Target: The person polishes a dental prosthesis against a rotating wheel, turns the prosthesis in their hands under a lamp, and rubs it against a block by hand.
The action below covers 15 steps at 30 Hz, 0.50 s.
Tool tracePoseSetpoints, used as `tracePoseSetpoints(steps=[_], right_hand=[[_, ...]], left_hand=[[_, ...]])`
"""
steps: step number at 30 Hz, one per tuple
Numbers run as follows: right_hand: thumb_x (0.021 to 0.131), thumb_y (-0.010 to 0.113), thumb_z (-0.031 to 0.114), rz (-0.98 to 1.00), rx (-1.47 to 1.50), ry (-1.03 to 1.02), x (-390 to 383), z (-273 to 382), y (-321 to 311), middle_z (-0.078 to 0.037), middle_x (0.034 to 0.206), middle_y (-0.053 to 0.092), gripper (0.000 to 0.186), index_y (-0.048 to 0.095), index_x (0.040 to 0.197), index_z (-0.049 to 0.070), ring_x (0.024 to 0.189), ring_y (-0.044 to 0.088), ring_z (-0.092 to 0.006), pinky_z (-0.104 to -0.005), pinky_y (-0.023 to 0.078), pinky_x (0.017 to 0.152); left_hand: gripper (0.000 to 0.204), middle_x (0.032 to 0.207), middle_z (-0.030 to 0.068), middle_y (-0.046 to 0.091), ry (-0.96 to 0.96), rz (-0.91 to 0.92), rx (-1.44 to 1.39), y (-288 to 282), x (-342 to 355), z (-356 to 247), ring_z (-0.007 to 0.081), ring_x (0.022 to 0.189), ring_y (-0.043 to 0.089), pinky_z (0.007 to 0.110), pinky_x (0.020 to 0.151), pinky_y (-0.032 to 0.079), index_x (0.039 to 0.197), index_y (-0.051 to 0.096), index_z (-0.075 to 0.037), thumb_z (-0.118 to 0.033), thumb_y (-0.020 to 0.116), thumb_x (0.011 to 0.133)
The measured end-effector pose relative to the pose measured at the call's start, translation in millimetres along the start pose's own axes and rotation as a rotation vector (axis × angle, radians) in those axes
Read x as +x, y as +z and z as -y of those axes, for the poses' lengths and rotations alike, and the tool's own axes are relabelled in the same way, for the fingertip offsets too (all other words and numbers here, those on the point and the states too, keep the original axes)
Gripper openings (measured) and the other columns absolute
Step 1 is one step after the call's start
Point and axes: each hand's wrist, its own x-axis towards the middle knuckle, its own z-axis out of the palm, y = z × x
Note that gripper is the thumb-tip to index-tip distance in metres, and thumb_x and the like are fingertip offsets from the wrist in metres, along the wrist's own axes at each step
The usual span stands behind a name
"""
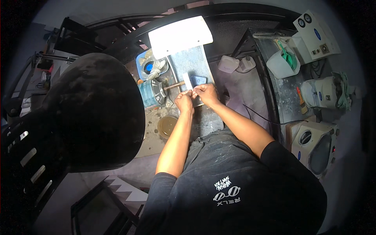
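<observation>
My left hand [183,102] and my right hand [207,95] meet at the lower edge of a narrow white wheel [187,81]. Both hands are closed, fingertips pinched together around something small and pale that I cannot make out. The wheel sits on the end of a brownish shaft [175,85], which comes out of a teal motor [152,94] on the left. Whether the wheel is turning cannot be told. Just beyond my right hand, a small blue dish [199,80] lies in the grey metal tray [184,60] under the wheel.
A large black lamp shade [102,113] blocks much of the left. A white panel [181,36] overhangs the tray. Behind the motor stands a blue basin [141,59] with cloth; a round brown bowl [167,126] is nearer. Machines and a white scoop-filled container [280,66] line the right bench.
</observation>
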Motion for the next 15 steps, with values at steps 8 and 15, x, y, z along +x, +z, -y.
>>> tracePoseSetpoints(steps=[8, 15], right_hand=[[0.082, 0.060, 0.008, 0.001, -0.001, -0.048, 2.1, -10.3, 2.6, -0.003, 0.071, 0.067, 0.012, 0.067, 0.085, -0.002, 0.049, 0.053, -0.0050, -0.0218, 0.041, 0.044], [0.081, 0.062, 0.009, 0.006, -0.031, -0.065, -0.1, -6.8, 3.1, -0.005, 0.071, 0.067, 0.013, 0.067, 0.087, -0.002, 0.051, 0.055, -0.0061, -0.0217, 0.041, 0.044]], left_hand=[[0.002, 0.076, 0.0175, 0.061, 0.031, 0.031, 0.061, -4.5, -0.5, -2.2, 0.0210, 0.064, 0.063, 0.030, 0.061, 0.056, 0.080, 0.051, 0.007, 0.008, 0.049, 0.081], [0.005, 0.079, 0.0167, 0.060, 0.081, 0.042, 0.066, -6.9, -4.3, -3.6, 0.0204, 0.067, 0.063, 0.030, 0.063, 0.056, 0.082, 0.051, 0.007, 0.010, 0.046, 0.082]])
